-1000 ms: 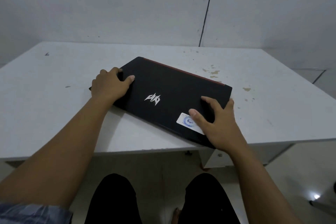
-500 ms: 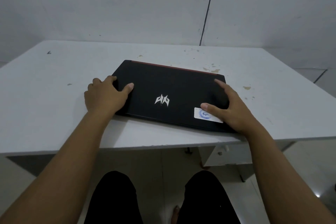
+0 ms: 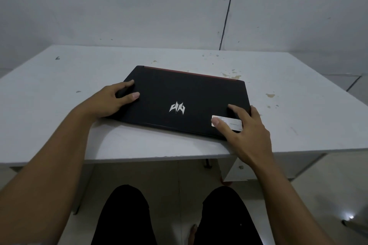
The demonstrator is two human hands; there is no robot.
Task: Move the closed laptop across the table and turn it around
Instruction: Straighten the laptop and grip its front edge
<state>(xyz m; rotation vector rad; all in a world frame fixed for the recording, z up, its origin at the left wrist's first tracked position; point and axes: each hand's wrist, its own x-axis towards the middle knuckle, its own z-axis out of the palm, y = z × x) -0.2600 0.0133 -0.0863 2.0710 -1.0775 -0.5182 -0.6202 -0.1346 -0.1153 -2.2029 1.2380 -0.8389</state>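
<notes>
While the closed laptop (image 3: 185,101) lies flat on the white table (image 3: 59,109), the person holds it at two corners. It sits on the near half of the table, a little right of the table's middle, with its near edge close to the table's front edge and slightly skewed, the right corner nearest that edge. A red strip runs along the laptop's far edge. A silver logo (image 3: 177,107) shows near the middle of the black lid, and a white sticker (image 3: 229,123) lies on the lid toward its near right corner.

The left hand (image 3: 111,101) rests on the laptop's left side, near its near left corner. Its fingers are spread partway and curve over the left edge, with the thumb flat on the lid, so the hand clasps that side loosely. The right hand (image 3: 247,131) covers the laptop's near right corner. Its fingers are splayed: the thumb presses on the sticker, one finger lies on the lid beyond it, and the others wrap around the right edge.

Brown stains (image 3: 232,74) mark the table just beyond the laptop's far right corner, and more spots lie to the right of the laptop. Below the table's front edge, the person's dark-clad knees (image 3: 123,211) show.
</notes>
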